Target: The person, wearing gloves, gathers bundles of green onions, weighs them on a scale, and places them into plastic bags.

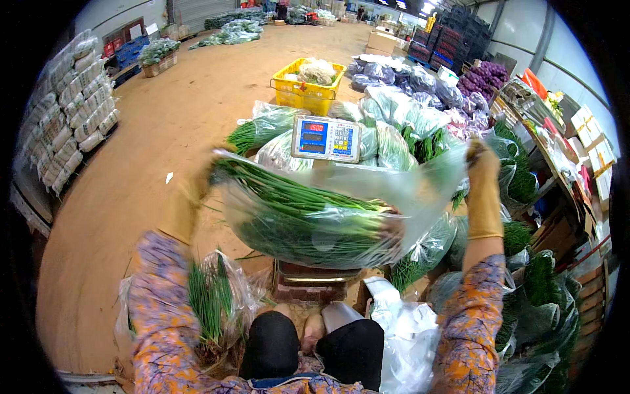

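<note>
A clear plastic bag [315, 236] full of green onions [295, 189] is stretched between my two gloved hands. My left hand [197, 187], blurred in a tan glove, grips the bag's left end beside the green leaf tips. On the other side, my right hand [482, 192] holds the bag's right end up high, past the roots. Directly beneath the bag is a weighing platform [315, 285], partly hidden by it. The scale's display [326, 139] stands behind the bag with its red digits lit.
Loose green onions [211, 290] stand in an opened bag by my left leg. White plastic bags [401, 335] lie by my right leg. Filled bags [521, 305] crowd the right side. A yellow crate [309, 86] stands beyond the display; stacked white bundles [74, 113] rise far left.
</note>
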### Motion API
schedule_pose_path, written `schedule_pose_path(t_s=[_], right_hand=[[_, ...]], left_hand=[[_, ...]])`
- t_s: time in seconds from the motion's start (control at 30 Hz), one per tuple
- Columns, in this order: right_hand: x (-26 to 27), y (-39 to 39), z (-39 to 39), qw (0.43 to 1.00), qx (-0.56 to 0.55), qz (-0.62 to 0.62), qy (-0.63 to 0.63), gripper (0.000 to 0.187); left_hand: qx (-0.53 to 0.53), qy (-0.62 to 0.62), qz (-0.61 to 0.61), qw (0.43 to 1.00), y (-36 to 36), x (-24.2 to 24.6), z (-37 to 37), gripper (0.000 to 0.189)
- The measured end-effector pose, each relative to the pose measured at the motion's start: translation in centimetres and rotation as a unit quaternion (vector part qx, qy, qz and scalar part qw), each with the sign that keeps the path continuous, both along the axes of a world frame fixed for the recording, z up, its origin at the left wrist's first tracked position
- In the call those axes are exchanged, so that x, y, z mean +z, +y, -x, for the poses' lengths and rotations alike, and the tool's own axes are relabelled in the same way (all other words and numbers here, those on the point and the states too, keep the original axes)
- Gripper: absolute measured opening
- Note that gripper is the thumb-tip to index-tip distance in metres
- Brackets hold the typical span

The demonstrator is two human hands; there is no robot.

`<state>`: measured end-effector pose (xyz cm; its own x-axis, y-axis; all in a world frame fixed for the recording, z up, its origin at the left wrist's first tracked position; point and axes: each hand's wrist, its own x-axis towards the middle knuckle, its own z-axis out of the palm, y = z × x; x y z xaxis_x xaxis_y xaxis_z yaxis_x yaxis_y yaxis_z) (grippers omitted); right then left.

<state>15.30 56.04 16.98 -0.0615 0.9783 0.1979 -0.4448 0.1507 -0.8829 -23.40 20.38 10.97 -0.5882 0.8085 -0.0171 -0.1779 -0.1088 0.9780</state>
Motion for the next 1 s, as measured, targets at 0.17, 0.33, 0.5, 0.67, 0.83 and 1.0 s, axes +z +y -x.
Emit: schedule_pose_path(t_s=[0.17, 0.33, 0.5, 0.67, 0.83, 1.0], right_hand=[[4.3, 6.3, 3.3, 1.000, 0.015, -0.019, 0.008, 0.012], [11.3, -0.7, 1.6, 0.992, 0.122, -0.042, -0.004, 0.027], [1.7, -0.3, 4.9, 0.993, 0.101, 0.053, -0.012, 0.018], [7.4, 11.0, 0.8, 0.914, 0.006, -0.197, -0.355, 0.020], [5.6, -4.0, 2.9, 0.996, 0.076, 0.028, -0.022, 0.021], [-3.2, -4.3, -2.0, 0.970, 0.138, 0.077, -0.184, 0.020]], left_hand=[[0.094, 0.301, -0.015, 0.949, 2.9, 3.3, -1.8, 0.029], [0.119, 0.025, -0.195, 0.973, 4.2, 11.5, -1.5, 0.033], [0.088, 0.077, -0.072, 0.991, 4.5, 5.3, 2.1, 0.043], [0.112, 0.056, -0.114, 0.986, 5.8, 5.7, 4.0, 0.036], [0.017, 0.127, -0.093, 0.987, 1.7, 6.8, 3.7, 0.042], [-0.099, 0.100, 0.003, 0.990, -1.8, 0.6, 2.2, 0.049]])
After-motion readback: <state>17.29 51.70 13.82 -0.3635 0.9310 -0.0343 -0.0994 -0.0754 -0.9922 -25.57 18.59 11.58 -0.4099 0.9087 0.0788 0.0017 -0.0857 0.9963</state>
